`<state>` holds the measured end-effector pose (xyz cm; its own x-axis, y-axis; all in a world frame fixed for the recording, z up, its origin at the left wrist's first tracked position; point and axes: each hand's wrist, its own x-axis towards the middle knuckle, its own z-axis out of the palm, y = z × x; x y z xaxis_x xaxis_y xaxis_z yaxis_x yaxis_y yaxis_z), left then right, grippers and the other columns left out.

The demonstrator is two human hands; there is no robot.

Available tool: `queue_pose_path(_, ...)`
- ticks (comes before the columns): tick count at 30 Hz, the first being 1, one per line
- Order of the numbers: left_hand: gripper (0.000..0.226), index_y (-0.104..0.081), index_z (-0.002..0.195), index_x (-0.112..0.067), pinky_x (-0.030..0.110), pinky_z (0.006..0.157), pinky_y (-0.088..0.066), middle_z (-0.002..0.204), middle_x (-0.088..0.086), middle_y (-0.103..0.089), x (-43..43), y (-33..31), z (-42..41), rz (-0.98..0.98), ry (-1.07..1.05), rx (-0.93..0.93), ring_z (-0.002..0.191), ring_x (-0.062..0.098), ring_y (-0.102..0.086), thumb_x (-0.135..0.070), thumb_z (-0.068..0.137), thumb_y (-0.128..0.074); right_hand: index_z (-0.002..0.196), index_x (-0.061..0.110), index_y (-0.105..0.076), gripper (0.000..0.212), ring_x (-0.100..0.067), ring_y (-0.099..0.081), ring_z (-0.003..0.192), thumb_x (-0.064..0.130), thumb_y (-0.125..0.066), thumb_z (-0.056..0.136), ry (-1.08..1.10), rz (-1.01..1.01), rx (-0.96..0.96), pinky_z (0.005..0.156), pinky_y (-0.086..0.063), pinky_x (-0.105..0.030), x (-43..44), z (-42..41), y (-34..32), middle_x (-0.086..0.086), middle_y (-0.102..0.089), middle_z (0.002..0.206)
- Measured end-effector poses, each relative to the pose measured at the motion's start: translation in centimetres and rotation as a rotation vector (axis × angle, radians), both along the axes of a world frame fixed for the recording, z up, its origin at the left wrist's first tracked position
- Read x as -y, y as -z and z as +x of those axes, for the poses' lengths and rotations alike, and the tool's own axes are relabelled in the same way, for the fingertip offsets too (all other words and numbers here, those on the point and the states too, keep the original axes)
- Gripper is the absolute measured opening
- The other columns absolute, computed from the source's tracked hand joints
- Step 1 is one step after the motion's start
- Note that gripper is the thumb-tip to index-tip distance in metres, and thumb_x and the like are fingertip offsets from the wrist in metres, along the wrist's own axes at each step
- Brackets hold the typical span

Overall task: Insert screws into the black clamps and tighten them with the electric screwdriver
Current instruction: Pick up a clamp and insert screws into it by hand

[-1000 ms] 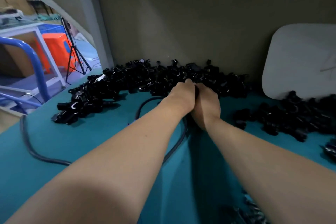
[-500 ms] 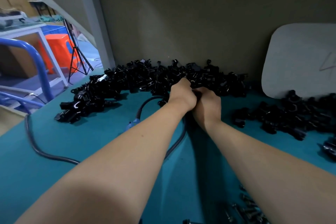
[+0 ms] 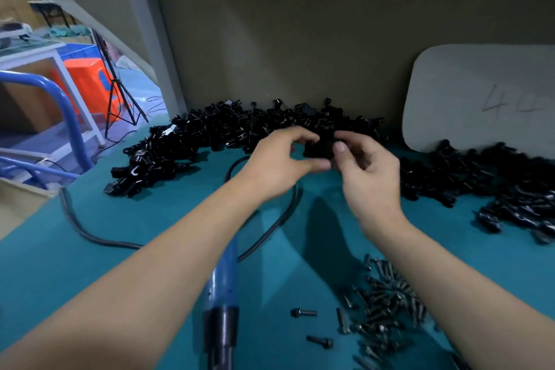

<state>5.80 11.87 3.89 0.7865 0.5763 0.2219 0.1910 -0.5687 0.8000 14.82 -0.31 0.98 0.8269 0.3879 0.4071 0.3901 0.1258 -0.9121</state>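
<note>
A long heap of black clamps (image 3: 228, 132) lies along the back wall on the teal table (image 3: 90, 273). Above the table in front of the heap, my right hand (image 3: 368, 171) pinches one black clamp (image 3: 319, 146) between thumb and fingers. My left hand (image 3: 279, 165) is beside it, fingers curled, fingertips at the same clamp. The blue electric screwdriver (image 3: 223, 288) lies on the table under my left forearm, its dark nose pointing toward me. Loose dark screws (image 3: 387, 300) form a pile near the front right, with two stray screws (image 3: 303, 312) beside it.
A second heap of black clamps (image 3: 492, 177) spreads at the right. The screwdriver's black cable (image 3: 90, 234) loops across the table to the left edge. A pale rounded board (image 3: 480, 93) leans on the back wall. Beyond the left edge stand a blue rail (image 3: 60, 99) and an orange stool (image 3: 90, 84).
Both hands have lifted back from the clamp heap and parted slightly, now holding a clamp up. The view has tilted down, bringing the screwdriver and the screw pile into sight.
</note>
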Motion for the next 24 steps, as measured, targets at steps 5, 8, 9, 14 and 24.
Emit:
queue_pose_path(5,0.04,-0.067,0.111,-0.026,0.03,0.094,-0.056,0.104,-0.004,-0.076,7.7,-0.8,-7.6,-0.239,0.146,0.374,0.101,0.016,-0.072,-0.011,0.08,-0.088,0.089,0.016,-0.081,0.026,-0.015,-0.071,0.078,0.005,-0.059,0.098,-0.326,0.248,-0.518,0.074,-0.06,-0.025,7.7,-6.8,-3.5,-0.008,-0.074,0.087)
queue_pose_path(8,0.036,-0.069,0.119,-0.035,0.027,0.094,-0.055,0.114,-0.006,-0.076,12.7,-0.1,-10.5,-0.371,0.164,0.558,0.111,0.012,-0.071,-0.02,0.088,-0.079,0.092,0.012,-0.082,0.019,-0.014,-0.073,0.076,0.012,-0.065,0.087,-0.509,0.316,-0.785,0.069,-0.059,-0.023,11.5,-11.0,-4.3,-0.009,-0.076,0.093)
queue_pose_path(9,0.033,-0.069,0.121,-0.036,0.02,0.09,-0.055,0.115,-0.006,-0.077,14.2,0.3,-11.4,-0.453,0.147,0.612,0.11,0.01,-0.071,-0.022,0.091,-0.074,0.098,0.012,-0.08,0.019,-0.016,-0.073,0.079,0.013,-0.068,0.084,-0.548,0.3,-0.794,0.071,-0.059,-0.025,12.7,-12.1,-4.0,-0.011,-0.074,0.097)
queue_pose_path(14,0.022,-0.075,0.109,-0.043,0.009,0.08,-0.052,0.111,-0.012,-0.076,19.8,2.7,-14.5,-0.545,0.051,0.592,0.104,0.001,-0.071,-0.044,0.094,-0.059,0.087,0.015,-0.072,0.016,-0.03,-0.074,0.089,0.0,-0.075,0.086,-0.373,-0.042,-0.521,0.08,-0.062,-0.038,16.7,-16.5,-2.1,-0.015,-0.077,0.093)
queue_pose_path(24,0.015,-0.067,0.108,-0.047,0.021,0.086,-0.054,0.104,-0.017,-0.075,19.6,8.2,-15.2,-0.313,-0.136,0.419,0.095,0.006,-0.074,-0.039,0.099,-0.058,0.094,0.033,-0.073,0.012,0.0,-0.069,0.078,0.021,-0.072,0.093,0.066,-0.512,-0.213,0.066,-0.051,-0.015,21.1,-7.4,-0.5,0.015,-0.076,0.088)
